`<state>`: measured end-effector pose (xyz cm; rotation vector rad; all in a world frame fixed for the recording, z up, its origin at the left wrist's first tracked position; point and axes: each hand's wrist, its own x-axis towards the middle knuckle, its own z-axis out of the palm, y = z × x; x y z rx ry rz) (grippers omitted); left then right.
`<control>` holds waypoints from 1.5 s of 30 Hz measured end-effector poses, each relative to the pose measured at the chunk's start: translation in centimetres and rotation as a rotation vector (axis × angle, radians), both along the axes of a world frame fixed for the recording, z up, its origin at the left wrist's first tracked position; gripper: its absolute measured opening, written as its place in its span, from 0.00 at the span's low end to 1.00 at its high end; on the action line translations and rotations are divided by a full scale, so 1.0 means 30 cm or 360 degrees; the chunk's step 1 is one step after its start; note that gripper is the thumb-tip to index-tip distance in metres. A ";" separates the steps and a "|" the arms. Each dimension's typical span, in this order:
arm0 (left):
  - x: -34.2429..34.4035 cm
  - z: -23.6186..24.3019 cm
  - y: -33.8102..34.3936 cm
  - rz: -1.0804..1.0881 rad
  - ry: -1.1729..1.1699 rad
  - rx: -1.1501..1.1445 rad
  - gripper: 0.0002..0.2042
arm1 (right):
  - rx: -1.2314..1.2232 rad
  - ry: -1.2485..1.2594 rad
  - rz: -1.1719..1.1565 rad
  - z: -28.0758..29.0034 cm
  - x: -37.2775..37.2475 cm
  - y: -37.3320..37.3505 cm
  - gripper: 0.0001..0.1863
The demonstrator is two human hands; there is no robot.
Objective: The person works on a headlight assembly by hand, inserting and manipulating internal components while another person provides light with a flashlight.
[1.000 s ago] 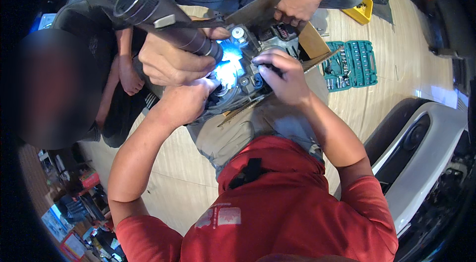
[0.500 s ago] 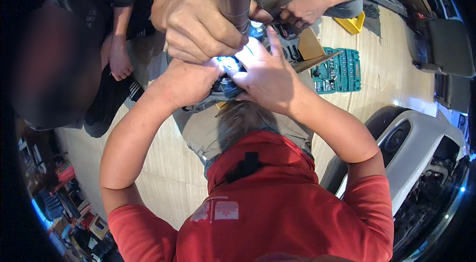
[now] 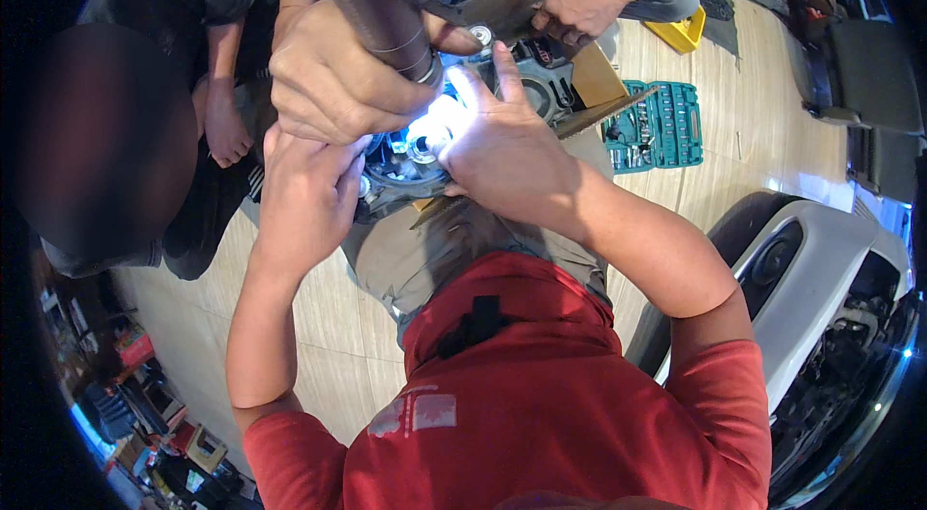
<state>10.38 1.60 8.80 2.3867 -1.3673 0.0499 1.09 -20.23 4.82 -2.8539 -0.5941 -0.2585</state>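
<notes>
Dark mechanical assembly (image 3: 406,178): beside cardboard flaps (image 3: 599,82), 1 round pale fitting (image 3: 422,145) glaring beneath a flashlight (image 3: 386,27). Right hand (image 3: 507,148): spread wide over the assembly. Left hand (image 3: 307,186): at the assembly's left edge; fingertips hidden, grip cannot be determined.

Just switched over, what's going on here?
The right hand is spread over a lit mechanical unit; the left hand is at its left side, fingertips hidden. A co-worker's hand holds a flashlight close above, its beam on the unit and right hand. An open tool case lies off to the right.
</notes>
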 end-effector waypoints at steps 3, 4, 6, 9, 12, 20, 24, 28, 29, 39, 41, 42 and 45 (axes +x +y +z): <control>-0.021 -0.006 -0.005 0.0120 0.0130 -0.0030 0.09 | 0.0093 -0.0034 0.0019 -0.026 -0.003 -0.006 0.09; -0.025 -0.005 -0.003 0.0167 0.0194 -0.0046 0.08 | 0.0142 -0.0047 0.0026 -0.031 -0.006 -0.007 0.10; -0.017 -0.002 0.005 0.0238 0.0311 0.0092 0.09 | 0.0228 -0.0074 0.0077 -0.020 -0.010 -0.018 0.10; -0.021 0.013 -0.015 0.0326 0.0589 0.0200 0.09 | 0.0273 -0.0148 0.0124 -0.033 -0.016 -0.023 0.11; -0.030 0.018 -0.036 0.0122 0.0299 0.0329 0.10 | 0.0193 -0.0043 0.0068 -0.019 -0.014 -0.024 0.12; -0.126 0.008 -0.040 0.0224 -0.0432 0.0296 0.10 | 0.0153 0.0103 -0.0078 -0.017 -0.002 -0.014 0.12; -0.335 0.002 -0.055 0.0050 -0.0176 0.0287 0.23 | 0.0261 0.0057 -0.0006 -0.011 -0.002 -0.011 0.13; -0.389 -0.014 -0.114 0.0229 -0.0025 0.0361 0.26 | 0.0235 -0.0071 0.0068 -0.037 -0.001 -0.026 0.13; -0.388 -0.014 -0.117 0.0262 -0.0011 0.0358 0.27 | 0.0193 -0.0088 0.0099 -0.043 -0.005 -0.037 0.12; -0.361 -0.028 -0.057 0.0336 -0.0032 0.0221 0.25 | 0.0060 0.0315 0.0011 0.013 0.009 -0.031 0.14; -0.362 -0.023 -0.061 0.0320 -0.0029 0.0257 0.24 | 0.0110 0.0235 -0.0018 -0.002 0.004 -0.028 0.15; -0.361 -0.027 -0.062 0.0314 -0.0014 0.0260 0.25 | 0.0106 0.0241 -0.0017 -0.001 0.006 -0.027 0.15; -0.364 -0.036 -0.066 0.0301 0.0019 0.0270 0.26 | 0.0110 0.0259 -0.0013 0.000 0.008 -0.025 0.15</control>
